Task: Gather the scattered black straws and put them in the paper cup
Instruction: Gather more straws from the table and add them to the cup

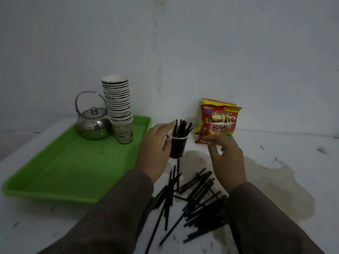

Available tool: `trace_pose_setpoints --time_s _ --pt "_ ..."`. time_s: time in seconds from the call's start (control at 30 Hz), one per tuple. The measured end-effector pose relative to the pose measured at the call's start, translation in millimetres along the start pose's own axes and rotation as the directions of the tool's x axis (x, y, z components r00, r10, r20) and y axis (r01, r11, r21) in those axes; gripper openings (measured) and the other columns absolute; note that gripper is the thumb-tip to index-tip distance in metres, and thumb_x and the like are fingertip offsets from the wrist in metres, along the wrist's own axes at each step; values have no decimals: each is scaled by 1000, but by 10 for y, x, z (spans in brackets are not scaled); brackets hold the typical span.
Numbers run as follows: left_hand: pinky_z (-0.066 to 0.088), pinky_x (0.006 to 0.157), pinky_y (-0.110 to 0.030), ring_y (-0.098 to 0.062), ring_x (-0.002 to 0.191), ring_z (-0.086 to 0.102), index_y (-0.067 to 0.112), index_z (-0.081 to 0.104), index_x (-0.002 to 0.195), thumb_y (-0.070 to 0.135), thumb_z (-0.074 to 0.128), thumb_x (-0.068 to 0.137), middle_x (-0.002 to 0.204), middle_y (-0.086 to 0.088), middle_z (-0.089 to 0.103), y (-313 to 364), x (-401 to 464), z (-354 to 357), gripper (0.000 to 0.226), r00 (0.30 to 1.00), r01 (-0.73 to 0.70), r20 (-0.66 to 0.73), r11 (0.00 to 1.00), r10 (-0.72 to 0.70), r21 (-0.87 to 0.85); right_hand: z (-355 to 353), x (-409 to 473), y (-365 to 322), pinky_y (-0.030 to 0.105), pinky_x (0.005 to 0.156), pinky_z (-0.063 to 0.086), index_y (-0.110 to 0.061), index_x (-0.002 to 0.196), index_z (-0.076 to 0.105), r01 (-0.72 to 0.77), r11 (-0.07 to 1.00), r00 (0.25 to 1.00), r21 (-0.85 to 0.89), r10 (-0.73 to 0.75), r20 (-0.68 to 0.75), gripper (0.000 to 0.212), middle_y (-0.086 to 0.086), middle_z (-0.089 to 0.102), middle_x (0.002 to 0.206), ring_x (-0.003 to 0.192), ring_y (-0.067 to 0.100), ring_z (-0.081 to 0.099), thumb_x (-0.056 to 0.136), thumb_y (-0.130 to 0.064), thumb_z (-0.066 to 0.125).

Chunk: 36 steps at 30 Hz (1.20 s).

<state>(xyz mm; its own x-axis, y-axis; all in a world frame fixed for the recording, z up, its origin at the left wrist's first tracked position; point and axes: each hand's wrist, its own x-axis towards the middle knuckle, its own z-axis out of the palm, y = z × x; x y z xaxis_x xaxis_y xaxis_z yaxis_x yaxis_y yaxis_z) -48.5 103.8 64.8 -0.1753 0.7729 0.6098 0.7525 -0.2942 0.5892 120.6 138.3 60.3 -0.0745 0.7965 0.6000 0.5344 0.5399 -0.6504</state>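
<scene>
A dark paper cup (178, 147) with a white rim stands upright on the white table, and several black straws (182, 128) stick up out of it. My left hand (156, 145) wraps the cup's left side, thumb at the rim. To the right of the cup hovers my right hand (225, 158), its fingers loosely curled and apart, nothing visible in them. A scattered pile of black straws (196, 197) lies on the table in front of the cup, between my two sleeves, partly hidden by my right sleeve.
A green tray (64, 169) at the left carries a metal kettle (94, 124) and a tall stack of paper cups (119, 107). A red snack bag (218, 121) leans on the wall behind my right hand. A brownish stain (275, 182) marks the table at the right.
</scene>
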Motion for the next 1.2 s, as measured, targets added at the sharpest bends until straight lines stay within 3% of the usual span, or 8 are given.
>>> trace_pose_setpoints --time_s 0.13,0.27,0.4,0.53,0.73,0.9,1.1,1.2 --pt "45 87 -28 -12 99 52 21 64 108 6 56 85 106 2 61 47 -568 -67 28 992 45 122 999 -45 4 -152 -481 105 22 74 36 -20 91 68 -37 996 983 -75 49 176 23 -14 56 84 88 12 48 84 -3 56" --pt "37 77 -12 -13 91 55 19 67 98 7 60 82 95 1 64 56 -993 -45 21 980 84 173 994 -95 70 -281 -805 157 12 71 36 -16 89 70 -13 990 967 -138 47 251 19 -25 47 77 79 15 50 80 -1 63" --pt "32 77 -8 -8 89 49 19 67 99 14 60 84 94 3 62 205 -1161 89 17 958 65 277 997 -77 51 -408 -887 173 18 68 32 -15 92 71 70 977 904 -202 24 427 18 0 65 82 76 17 51 79 -3 66" --pt "40 81 -18 -9 96 47 21 65 102 21 60 85 98 3 61 412 -1195 276 17 952 12 306 999 -27 51 -536 -823 166 16 68 26 -14 97 71 166 948 838 -271 9 546 20 6 68 90 83 19 52 80 -5 65" --pt "42 88 -26 -13 103 44 20 61 110 33 58 85 105 2 57 609 -1257 515 28 926 -57 378 994 17 96 -780 -689 330 19 69 32 -15 94 70 123 911 854 -393 105 510 16 5 65 90 76 12 48 82 -7 62" --pt "44 88 -33 -19 103 45 14 63 106 27 54 89 105 -3 59 617 -1285 564 24 897 -86 442 983 6 162 -763 -715 489 22 68 35 -16 91 69 35 911 888 -412 161 430 10 2 61 85 71 12 49 84 -16 62" --pt "40 90 -31 -17 103 46 20 57 111 27 51 90 108 0 61 578 -1272 529 23 907 -70 419 968 -39 241 -494 -842 542 32 77 39 -14 105 66 18 909 918 -417 151 368 23 9 61 101 92 25 51 84 -22 61" --pt "34 91 -31 -17 104 45 23 58 109 29 47 91 108 1 59 578 -1277 520 21 905 -77 422 951 -60 300 -412 -871 545 35 78 38 -13 102 68 38 888 922 -459 146 359 22 12 60 100 93 30 48 84 -23 61"
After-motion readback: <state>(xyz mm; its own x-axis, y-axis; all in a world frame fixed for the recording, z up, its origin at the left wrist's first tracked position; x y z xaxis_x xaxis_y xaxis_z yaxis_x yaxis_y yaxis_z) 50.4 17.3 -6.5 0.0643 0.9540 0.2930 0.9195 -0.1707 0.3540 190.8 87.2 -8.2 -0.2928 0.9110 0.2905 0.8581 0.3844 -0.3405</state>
